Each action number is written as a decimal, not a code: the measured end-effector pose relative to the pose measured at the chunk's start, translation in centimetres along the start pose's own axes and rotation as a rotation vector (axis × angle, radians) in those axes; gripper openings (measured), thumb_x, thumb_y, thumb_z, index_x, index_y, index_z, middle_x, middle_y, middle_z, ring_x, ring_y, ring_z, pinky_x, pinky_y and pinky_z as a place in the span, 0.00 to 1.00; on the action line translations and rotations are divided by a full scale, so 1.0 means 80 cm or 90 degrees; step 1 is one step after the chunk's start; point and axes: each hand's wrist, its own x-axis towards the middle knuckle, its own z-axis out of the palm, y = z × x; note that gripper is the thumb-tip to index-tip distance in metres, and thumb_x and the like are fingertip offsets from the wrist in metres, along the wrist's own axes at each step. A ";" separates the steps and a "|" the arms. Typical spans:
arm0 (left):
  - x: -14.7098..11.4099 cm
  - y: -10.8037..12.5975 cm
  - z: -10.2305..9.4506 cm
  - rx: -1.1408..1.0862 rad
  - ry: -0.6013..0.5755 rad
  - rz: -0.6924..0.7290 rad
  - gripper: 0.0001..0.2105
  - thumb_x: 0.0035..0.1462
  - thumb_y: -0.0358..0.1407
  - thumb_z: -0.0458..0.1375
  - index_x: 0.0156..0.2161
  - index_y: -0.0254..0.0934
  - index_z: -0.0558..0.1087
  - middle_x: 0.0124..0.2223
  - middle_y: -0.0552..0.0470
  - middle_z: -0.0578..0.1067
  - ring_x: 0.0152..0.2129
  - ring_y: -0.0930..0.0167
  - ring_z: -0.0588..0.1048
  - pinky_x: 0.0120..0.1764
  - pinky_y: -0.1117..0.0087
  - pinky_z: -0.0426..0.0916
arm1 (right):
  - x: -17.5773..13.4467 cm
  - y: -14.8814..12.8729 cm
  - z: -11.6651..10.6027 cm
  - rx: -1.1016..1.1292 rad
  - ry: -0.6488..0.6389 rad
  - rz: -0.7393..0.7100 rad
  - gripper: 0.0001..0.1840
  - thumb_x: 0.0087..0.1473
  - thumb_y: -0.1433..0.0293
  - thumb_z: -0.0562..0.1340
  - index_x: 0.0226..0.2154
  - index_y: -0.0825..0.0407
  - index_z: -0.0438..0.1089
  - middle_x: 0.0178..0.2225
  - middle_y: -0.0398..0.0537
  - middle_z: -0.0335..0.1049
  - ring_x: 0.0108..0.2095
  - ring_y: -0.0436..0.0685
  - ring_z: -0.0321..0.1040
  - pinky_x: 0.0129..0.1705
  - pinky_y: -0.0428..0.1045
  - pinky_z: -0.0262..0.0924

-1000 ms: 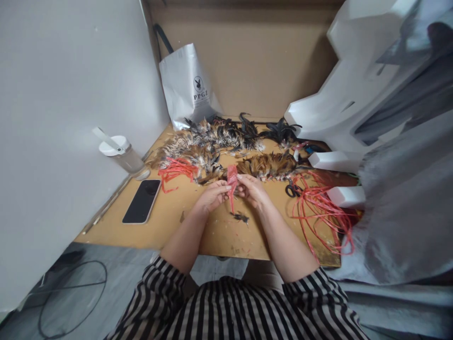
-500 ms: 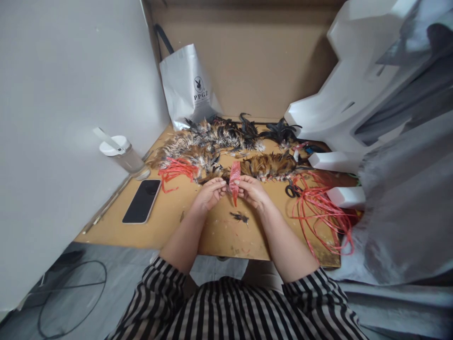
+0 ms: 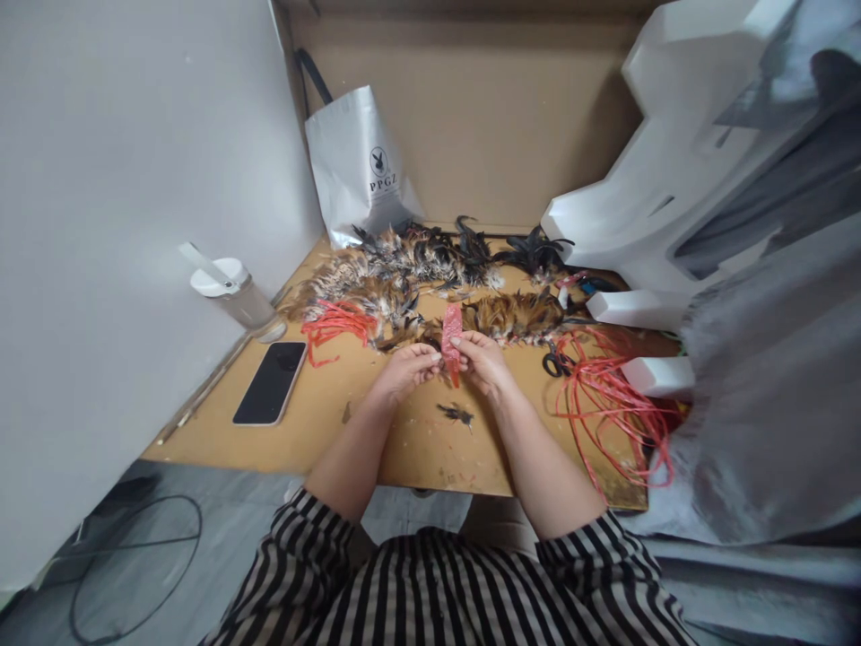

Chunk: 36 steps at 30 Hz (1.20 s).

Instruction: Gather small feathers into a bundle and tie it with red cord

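Observation:
A flat red plastic strip stands upright over the table, its narrower end hanging below my fingers. My right hand pinches it from the right between thumb and fingers. Just left of the strip, my left hand is closed in a pinch; whatever lies between those fingertips is too small to make out. A small dark feather tuft lies on the table below both hands. Beyond them is a row of brown feathers, partly hidden by the strip.
Bundled feathers spread across the back of the table. Red strips and a phone lie left, near a lidded cup. Black-handled scissors and tangled red plastic cord lie right. A silver bag stands behind.
Both hands and the red strip have shifted slightly to the right. The strip has turned a little more upright, and the left fingertips remain close to it.

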 end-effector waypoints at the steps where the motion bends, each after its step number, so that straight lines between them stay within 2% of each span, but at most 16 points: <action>1: 0.000 0.001 0.001 -0.006 0.007 0.000 0.12 0.41 0.36 0.65 0.29 0.31 0.69 0.23 0.55 0.71 0.19 0.80 0.69 0.25 0.79 0.61 | 0.000 -0.001 0.000 0.002 0.007 -0.001 0.14 0.33 0.67 0.70 0.21 0.55 0.65 0.12 0.37 0.61 0.12 0.41 0.49 0.14 0.40 0.42; 3: -0.001 0.001 0.005 -0.006 0.012 0.000 0.13 0.42 0.37 0.64 0.31 0.32 0.69 0.25 0.52 0.73 0.22 0.78 0.71 0.26 0.78 0.62 | -0.001 -0.002 0.001 0.005 0.013 0.001 0.14 0.32 0.67 0.70 0.21 0.55 0.65 0.12 0.37 0.61 0.12 0.41 0.50 0.14 0.40 0.43; 6: -0.003 -0.002 0.011 0.039 -0.024 -0.007 0.16 0.43 0.38 0.64 0.36 0.31 0.70 0.31 0.47 0.76 0.27 0.74 0.74 0.28 0.76 0.64 | -0.001 0.002 0.001 0.005 0.006 0.003 0.14 0.33 0.67 0.70 0.21 0.55 0.65 0.13 0.37 0.61 0.13 0.41 0.50 0.14 0.40 0.44; 8: -0.003 -0.004 0.012 0.072 -0.044 -0.011 0.16 0.42 0.38 0.65 0.35 0.30 0.70 0.32 0.45 0.76 0.26 0.74 0.74 0.28 0.76 0.64 | 0.000 0.005 0.001 -0.002 -0.001 -0.001 0.14 0.34 0.66 0.70 0.21 0.55 0.65 0.13 0.37 0.60 0.13 0.41 0.49 0.14 0.40 0.43; 12: -0.002 -0.007 0.006 0.094 -0.033 -0.010 0.15 0.40 0.38 0.66 0.31 0.30 0.70 0.27 0.50 0.74 0.19 0.77 0.70 0.25 0.76 0.63 | 0.004 0.004 -0.003 -0.001 0.001 -0.019 0.14 0.34 0.66 0.70 0.21 0.54 0.65 0.12 0.36 0.58 0.13 0.41 0.48 0.14 0.40 0.42; 17: 0.001 -0.007 0.003 0.072 0.005 0.015 0.15 0.39 0.38 0.66 0.31 0.31 0.69 0.24 0.52 0.73 0.17 0.77 0.69 0.24 0.75 0.62 | 0.001 -0.005 -0.003 0.012 0.046 -0.028 0.16 0.32 0.65 0.70 0.20 0.54 0.64 0.14 0.36 0.59 0.15 0.42 0.50 0.15 0.40 0.43; 20: 0.004 -0.007 0.002 0.053 0.058 0.051 0.15 0.39 0.38 0.66 0.31 0.31 0.69 0.25 0.52 0.73 0.18 0.76 0.70 0.24 0.74 0.63 | -0.004 -0.002 0.002 -0.051 -0.027 0.027 0.16 0.36 0.61 0.68 0.23 0.54 0.66 0.18 0.40 0.64 0.16 0.43 0.56 0.17 0.41 0.48; 23: 0.007 -0.007 0.000 0.053 0.077 0.083 0.15 0.38 0.38 0.66 0.31 0.32 0.69 0.24 0.52 0.73 0.18 0.76 0.70 0.24 0.74 0.63 | -0.007 0.004 0.004 -0.122 -0.090 0.062 0.17 0.36 0.61 0.68 0.27 0.55 0.68 0.19 0.42 0.68 0.17 0.45 0.60 0.18 0.42 0.52; 28: 0.011 -0.010 -0.005 0.074 0.077 0.137 0.16 0.39 0.37 0.65 0.35 0.33 0.70 0.27 0.53 0.74 0.19 0.78 0.69 0.24 0.76 0.61 | -0.003 0.008 -0.002 -0.117 -0.055 0.082 0.17 0.34 0.63 0.70 0.26 0.55 0.68 0.18 0.41 0.68 0.17 0.44 0.60 0.18 0.40 0.52; 32: 0.013 -0.012 -0.005 0.082 0.077 0.177 0.16 0.40 0.36 0.65 0.37 0.34 0.72 0.27 0.54 0.73 0.20 0.79 0.68 0.25 0.76 0.61 | -0.002 0.009 -0.004 -0.146 -0.091 0.117 0.16 0.37 0.61 0.68 0.26 0.56 0.69 0.19 0.43 0.69 0.17 0.44 0.61 0.18 0.40 0.53; 36: 0.012 -0.010 -0.002 0.096 0.084 0.182 0.17 0.39 0.36 0.65 0.37 0.34 0.73 0.27 0.54 0.73 0.20 0.78 0.68 0.25 0.76 0.61 | -0.003 0.009 -0.002 -0.131 -0.091 0.077 0.16 0.35 0.62 0.69 0.22 0.56 0.67 0.17 0.41 0.67 0.15 0.44 0.59 0.17 0.40 0.50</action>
